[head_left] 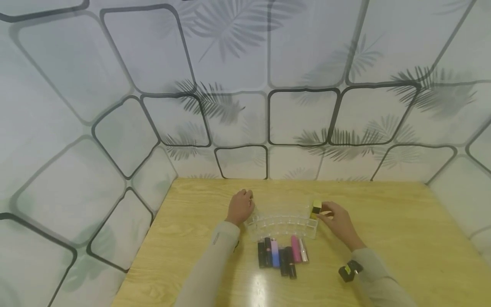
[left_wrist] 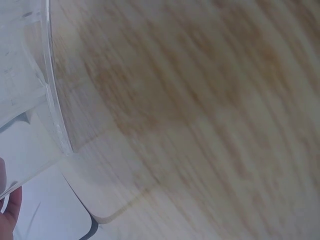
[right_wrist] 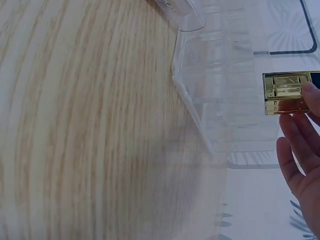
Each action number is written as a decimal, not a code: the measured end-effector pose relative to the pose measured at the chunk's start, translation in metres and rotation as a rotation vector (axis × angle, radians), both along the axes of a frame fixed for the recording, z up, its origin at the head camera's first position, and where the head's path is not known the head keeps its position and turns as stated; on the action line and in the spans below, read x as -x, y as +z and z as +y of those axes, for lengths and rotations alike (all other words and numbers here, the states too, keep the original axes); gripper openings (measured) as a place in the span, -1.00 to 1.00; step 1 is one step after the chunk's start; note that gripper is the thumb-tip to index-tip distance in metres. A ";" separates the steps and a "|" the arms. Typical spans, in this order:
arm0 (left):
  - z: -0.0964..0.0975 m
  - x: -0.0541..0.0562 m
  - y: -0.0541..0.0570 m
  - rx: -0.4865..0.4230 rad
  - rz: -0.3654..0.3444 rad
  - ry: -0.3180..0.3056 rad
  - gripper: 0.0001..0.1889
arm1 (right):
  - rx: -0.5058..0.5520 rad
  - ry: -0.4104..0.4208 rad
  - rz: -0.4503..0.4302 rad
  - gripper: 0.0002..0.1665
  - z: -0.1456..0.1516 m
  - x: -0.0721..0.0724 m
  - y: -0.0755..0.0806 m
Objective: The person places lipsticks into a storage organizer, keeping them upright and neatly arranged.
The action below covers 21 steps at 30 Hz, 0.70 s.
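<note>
A clear tiered lipstick organizer [head_left: 281,226] stands on the wooden table. At its left end my left hand [head_left: 240,207] pinches the clear edge, with a thumb and finger [left_wrist: 13,207] either side of it in the left wrist view. My right hand [head_left: 337,219] holds a square gold-and-black lipstick [head_left: 316,207] at the organizer's right end. In the right wrist view, the shiny gold part of the lipstick [right_wrist: 286,93] points towards the organizer [right_wrist: 220,90], held between thumb and fingers.
In front of the organizer several lipsticks lie side by side: black tubes [head_left: 284,262], a lilac-and-blue one [head_left: 275,252], a pink one [head_left: 295,248] and a silvery one [head_left: 303,250]. Behind the table [head_left: 406,238] hangs a patterned white curtain [head_left: 303,119].
</note>
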<state>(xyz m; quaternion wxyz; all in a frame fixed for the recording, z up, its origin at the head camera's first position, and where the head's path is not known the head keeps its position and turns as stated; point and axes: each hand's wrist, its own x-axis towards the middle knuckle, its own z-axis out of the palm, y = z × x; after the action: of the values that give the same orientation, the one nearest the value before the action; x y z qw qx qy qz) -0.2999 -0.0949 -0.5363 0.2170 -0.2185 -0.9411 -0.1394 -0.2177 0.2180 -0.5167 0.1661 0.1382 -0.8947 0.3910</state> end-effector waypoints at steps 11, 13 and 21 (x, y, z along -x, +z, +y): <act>-0.001 -0.003 0.000 -0.012 -0.022 0.002 -0.96 | -0.005 -0.067 -0.006 -0.63 -0.005 -0.004 -0.013; -0.001 -0.002 -0.001 -0.008 -0.022 0.004 -0.96 | 0.015 -0.079 -0.011 -0.63 -0.008 -0.005 -0.016; 0.000 0.001 -0.002 0.002 -0.004 0.002 -0.95 | -0.015 -0.119 -0.008 -0.61 -0.017 -0.011 -0.015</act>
<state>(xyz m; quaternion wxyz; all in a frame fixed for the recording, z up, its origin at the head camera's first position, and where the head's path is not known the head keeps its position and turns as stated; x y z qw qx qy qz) -0.3007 -0.0954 -0.5386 0.2148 -0.2175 -0.9419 -0.1389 -0.2066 0.2010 -0.5321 0.1843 0.0846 -0.9049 0.3742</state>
